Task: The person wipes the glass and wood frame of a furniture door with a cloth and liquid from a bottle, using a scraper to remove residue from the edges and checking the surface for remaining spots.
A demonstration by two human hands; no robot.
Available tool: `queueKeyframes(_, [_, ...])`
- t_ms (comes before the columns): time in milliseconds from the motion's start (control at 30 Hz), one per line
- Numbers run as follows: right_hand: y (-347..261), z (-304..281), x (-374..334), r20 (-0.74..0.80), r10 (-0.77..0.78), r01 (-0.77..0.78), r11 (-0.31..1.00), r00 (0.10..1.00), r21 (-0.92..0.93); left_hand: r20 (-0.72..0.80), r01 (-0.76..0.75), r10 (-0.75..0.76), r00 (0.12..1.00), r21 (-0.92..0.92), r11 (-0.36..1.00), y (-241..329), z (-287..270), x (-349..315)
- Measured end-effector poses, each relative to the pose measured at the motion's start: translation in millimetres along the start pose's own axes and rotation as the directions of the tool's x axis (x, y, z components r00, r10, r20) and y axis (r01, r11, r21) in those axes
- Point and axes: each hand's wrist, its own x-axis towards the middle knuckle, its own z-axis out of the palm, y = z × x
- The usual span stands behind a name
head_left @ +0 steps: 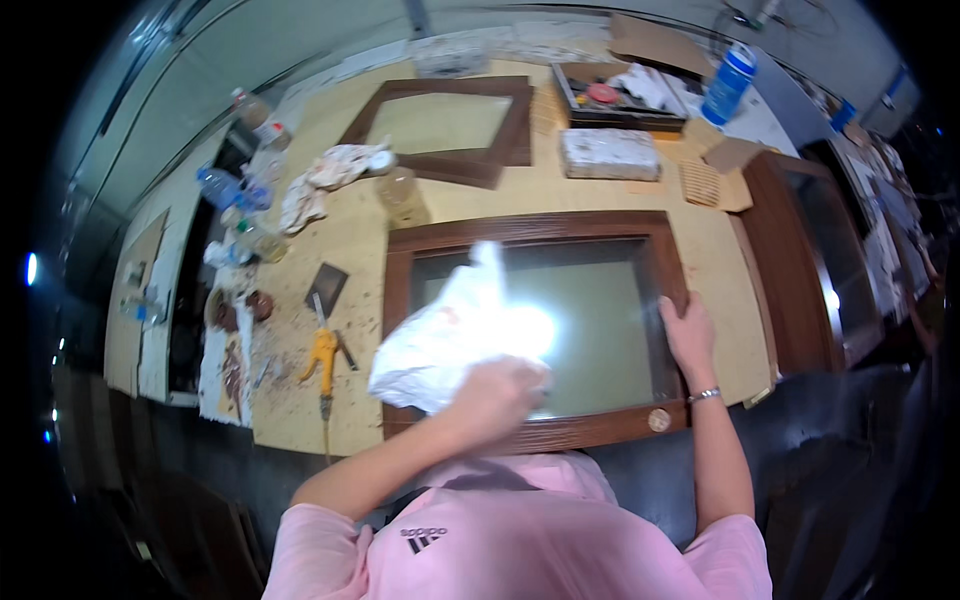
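While the left hand (505,390) clenches its fingers round a white cloth (435,345), the right hand (690,338) grips the framed glass panel (600,350) at three o'clock; it lies at six o'clock on the table (345,240); likely fragile, I'd hold its rim.

A pale wall (325,40) stands behind a tan worktable (295,425).

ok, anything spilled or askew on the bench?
Yes, two things. Dark crumbs litter the worktop around the yellow trigger gun, left of the glass-paneled door; looks like unswept debris. Beyond the door, two brown frames overlap, one lying askew across the other rather than squarely stacked.
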Motion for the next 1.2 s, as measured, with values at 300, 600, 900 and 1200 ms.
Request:
queueKeyframes(300, [15.0, 2.0, 3.1, 0.003, 0.005, -0.005, 0.999, 1.0, 0.047, -0.686, 0.493, -0.478, 0.548, -0.197, 0.848, -95.0, -81.7, -94.8])
queueKeyframes(600, [-25.1, 11.8, -9.9, -0.183, -0.364, 0.368, 0.93, 0.913, -0.014, -0.559, 0.883, -0.683, 0.469, 0.283, 0.375, -200.9, -50.2, -197.9])
queueKeyframes(900, [-195.1, 61.0, -112.8, 0.271, -0.904, 0.855, 0.408, 0.33, 0.32, -0.575, 0.626, -0.383, 0.723, 0.311, 0.716, -75.3, -83.7, -163.8])
queueKeyframes(1200, [-152.2, 61.2, -88.5, 0.098, -0.786, 0.754, 0.614, 0.61, 0.234, -0.108, 0.726, -0.72, 0.685, 0.178, 0.664, -11.7, -89.6, -128.9])
